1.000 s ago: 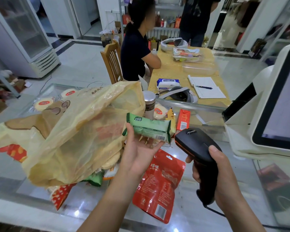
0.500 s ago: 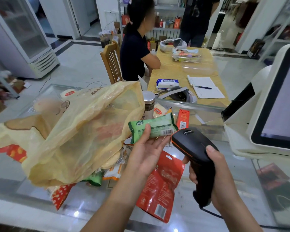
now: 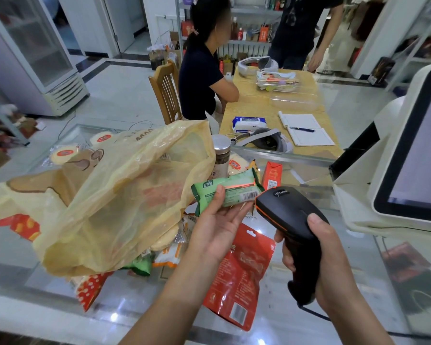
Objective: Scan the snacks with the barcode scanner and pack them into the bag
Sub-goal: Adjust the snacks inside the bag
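My left hand [image 3: 217,227] holds a green snack packet [image 3: 228,190] above the glass counter, thumb on top, barcode side turned toward the scanner. A red light stripe lies across the packet. My right hand [image 3: 319,260] grips the black barcode scanner [image 3: 288,215] by its handle, its head almost touching the packet's right end. A crumpled yellow plastic bag [image 3: 115,195] lies open to the left, with packets showing through it. A red pouch [image 3: 239,277] lies flat below my hands. More snacks [image 3: 164,255] lie under the bag's edge.
A glass counter [image 3: 346,302] carries everything. A metal flask [image 3: 220,155], a red carton [image 3: 271,174] and round rice cakes [image 3: 65,153] stand behind. A white checkout terminal [image 3: 408,150] fills the right. Beyond is a wooden table [image 3: 259,105] with a seated person [image 3: 199,78].
My left hand raised and tilted the green packet, bringing its barcode end to the scanner. The scanner moved up and left, and a red scan light now falls on the packet.
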